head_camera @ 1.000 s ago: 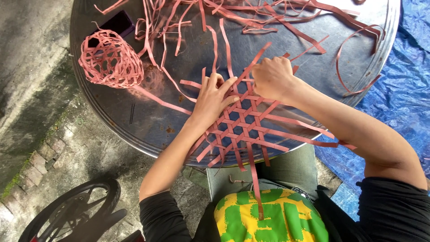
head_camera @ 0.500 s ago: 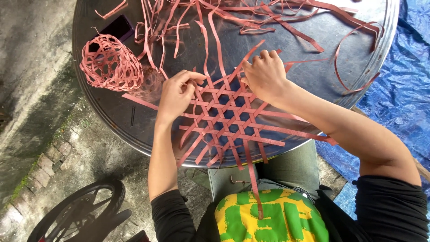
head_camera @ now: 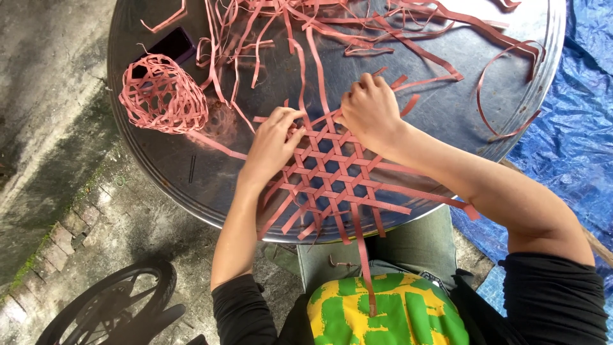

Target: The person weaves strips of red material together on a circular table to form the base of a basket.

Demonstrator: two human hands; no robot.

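Two hands on pink woven mat (head_camera: 332, 176) at near edge of round metal table (head_camera: 191, 185). Left hand (head_camera: 271, 144) fingers together, pressing mat's left edge; right hand (head_camera: 370, 112) seemingly pinches strip (head_camera: 313, 70) at far edge. Keep strip taut, mat flat.

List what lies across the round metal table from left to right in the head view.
Small rounded basket woven of pink strips → dark flat rectangular device just behind it → left hand → flat open-lattice mat of pink strips → right hand → curled loose pink strip near the round metal table rim's right side.
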